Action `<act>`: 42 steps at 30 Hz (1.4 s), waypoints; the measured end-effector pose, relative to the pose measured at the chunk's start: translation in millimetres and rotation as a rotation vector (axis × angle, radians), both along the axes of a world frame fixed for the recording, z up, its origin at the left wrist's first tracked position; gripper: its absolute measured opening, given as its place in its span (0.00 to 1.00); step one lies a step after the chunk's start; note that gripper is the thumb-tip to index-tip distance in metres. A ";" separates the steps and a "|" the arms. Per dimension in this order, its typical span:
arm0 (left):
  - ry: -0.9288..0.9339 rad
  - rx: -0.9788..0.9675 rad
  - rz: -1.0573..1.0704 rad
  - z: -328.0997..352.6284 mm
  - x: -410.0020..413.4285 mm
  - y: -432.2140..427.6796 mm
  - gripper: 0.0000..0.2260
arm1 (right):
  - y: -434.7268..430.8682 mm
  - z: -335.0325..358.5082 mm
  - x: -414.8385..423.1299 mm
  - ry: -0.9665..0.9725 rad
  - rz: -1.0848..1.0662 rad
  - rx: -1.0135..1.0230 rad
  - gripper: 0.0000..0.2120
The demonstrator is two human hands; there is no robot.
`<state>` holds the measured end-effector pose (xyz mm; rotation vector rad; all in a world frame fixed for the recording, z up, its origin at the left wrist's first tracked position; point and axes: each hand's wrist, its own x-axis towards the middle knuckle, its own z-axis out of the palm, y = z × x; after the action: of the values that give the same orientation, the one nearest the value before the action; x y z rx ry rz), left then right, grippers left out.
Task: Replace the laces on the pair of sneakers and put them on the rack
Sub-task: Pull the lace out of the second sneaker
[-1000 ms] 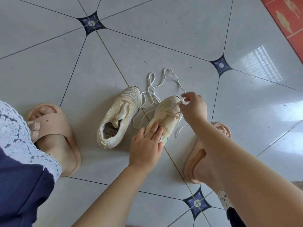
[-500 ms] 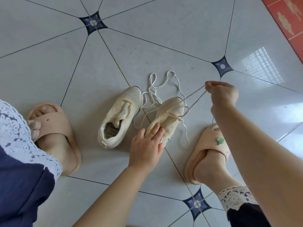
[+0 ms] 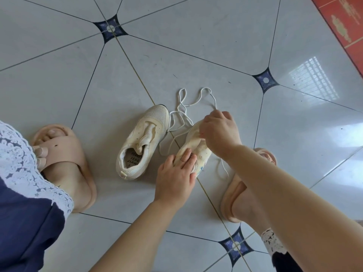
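The only legible writing is on the insole of the unlaced sneaker lying open on the floor. It has three stacked lines of dark capitals, "FORW", "FENG" and "JIAN" (the line ends slip under tongue and collar). Pale motifs on the red strip cannot be read.

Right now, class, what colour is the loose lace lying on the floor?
The lace is white; the head view shows it best.

Head camera, steeply downward, close.
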<state>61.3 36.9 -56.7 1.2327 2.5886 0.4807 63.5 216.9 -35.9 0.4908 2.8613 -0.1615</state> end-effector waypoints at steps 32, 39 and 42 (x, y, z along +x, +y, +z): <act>-0.025 0.005 0.035 1.1 0.3 0.2 0.20 | 30.6 31.7 -18.4 0.536 -1.071 -0.754 0.05; -0.156 -0.093 0.013 0.5 -1.3 0.7 0.19 | 110.4 87.9 -31.2 0.776 -1.138 -0.685 0.09; -0.156 -0.085 0.021 1.1 -0.6 -1.0 0.19 | 83.6 63.3 -17.0 0.364 -0.965 -0.751 0.04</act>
<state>60.7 35.8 -55.6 1.0962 2.4669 0.4470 46.5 300.5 27.4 1.6897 2.2871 -1.5067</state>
